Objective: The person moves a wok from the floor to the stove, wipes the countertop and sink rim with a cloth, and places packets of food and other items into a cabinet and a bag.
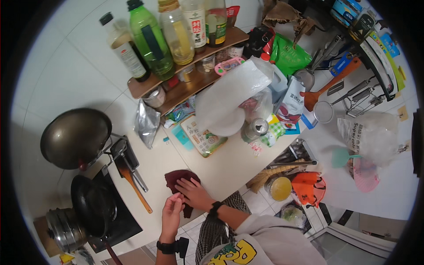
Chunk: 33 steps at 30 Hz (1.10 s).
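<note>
A dark red cloth (175, 177) lies at the front edge of the white countertop, and a strip of it hangs down past that edge. My right hand (193, 193) rests flat on the cloth with its fingers stretched out. Just to its left, my left hand (172, 209) is raised with the fingertips pressed together. Whether anything sits in that pinch is too small to make out. Both wrists wear black bands. A wooden spatula (129, 177) lies on the counter to the left of the cloth.
A black frying pan (90, 201) stands on the cooktop (126, 227), near a steel pot (66, 232) and an upright wok (75, 137). Bottles line a wooden shelf (145, 85) at the back. A patterned packet (204, 137) and a can (256, 129) stand farther right.
</note>
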### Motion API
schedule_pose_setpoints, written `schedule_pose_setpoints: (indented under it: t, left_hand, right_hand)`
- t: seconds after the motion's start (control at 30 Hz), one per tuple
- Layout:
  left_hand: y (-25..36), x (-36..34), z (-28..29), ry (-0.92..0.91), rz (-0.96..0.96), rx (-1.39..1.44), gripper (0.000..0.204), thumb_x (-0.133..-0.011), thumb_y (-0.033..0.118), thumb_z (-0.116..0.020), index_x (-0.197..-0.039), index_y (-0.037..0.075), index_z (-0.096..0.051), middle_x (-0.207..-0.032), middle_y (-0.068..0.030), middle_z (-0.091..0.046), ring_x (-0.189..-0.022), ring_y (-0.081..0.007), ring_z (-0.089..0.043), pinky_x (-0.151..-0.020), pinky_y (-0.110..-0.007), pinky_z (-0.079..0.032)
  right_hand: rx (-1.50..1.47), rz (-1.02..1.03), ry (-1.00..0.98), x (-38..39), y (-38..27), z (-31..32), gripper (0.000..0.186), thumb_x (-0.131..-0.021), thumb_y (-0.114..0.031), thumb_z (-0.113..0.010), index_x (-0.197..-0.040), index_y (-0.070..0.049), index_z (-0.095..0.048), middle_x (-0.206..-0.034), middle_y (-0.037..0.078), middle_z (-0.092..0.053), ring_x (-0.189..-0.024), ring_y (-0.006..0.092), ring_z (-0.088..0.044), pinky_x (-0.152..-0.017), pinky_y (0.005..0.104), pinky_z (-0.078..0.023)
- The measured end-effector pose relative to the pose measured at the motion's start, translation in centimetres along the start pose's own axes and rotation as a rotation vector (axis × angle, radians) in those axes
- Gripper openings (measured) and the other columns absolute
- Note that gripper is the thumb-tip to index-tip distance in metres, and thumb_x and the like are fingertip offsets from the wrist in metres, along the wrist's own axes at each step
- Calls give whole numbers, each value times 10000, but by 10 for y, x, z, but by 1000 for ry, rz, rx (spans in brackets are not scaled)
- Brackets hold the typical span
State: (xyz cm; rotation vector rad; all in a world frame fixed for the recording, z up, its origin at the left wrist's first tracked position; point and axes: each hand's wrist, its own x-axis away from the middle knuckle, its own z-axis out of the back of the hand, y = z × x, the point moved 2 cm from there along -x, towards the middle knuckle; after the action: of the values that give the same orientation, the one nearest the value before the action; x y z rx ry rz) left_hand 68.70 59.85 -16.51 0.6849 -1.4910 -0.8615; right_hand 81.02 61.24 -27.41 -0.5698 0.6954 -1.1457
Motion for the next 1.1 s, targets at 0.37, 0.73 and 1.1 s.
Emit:
schedule_pose_setpoints:
  t: [0.37, 0.73, 1.1]
  left_hand:
    - [28, -128, -113, -4, 146, 29, 445, -951, 262, -563, -1310, 40, -423, -1210, -46, -516, -1111, -152, -498, -978, -332, -410]
    - [-43, -227, -110, 275, 122, -152, 482, -825, 186, -692, -1199, -37, -484, -1128, -111, -564, -965, -173, -529, -798, -312, -443]
    - [-14, -227, -123, 340, 131, 52, 299, -880, 177, -652, -1072, 29, -478, -920, -31, -539, -852, -136, -513, -774, -276, -423]
  right_hand:
    - [219, -483, 745, -4, 114, 272, 749, -665, -260, -826, -1276, -23, -462, -1195, 177, -538, -1144, 366, -465, -993, 463, -315]
    - [-68, -581, 672, 6, 96, 303, 729, -638, -163, -839, -1260, -15, -489, -1180, 167, -554, -1071, 326, -535, -923, 397, -422]
    - [166, -896, 1020, 102, 152, 351, 733, -730, -111, -794, -1328, 46, -400, -1270, 184, -495, -1150, 275, -512, -996, 369, -392]
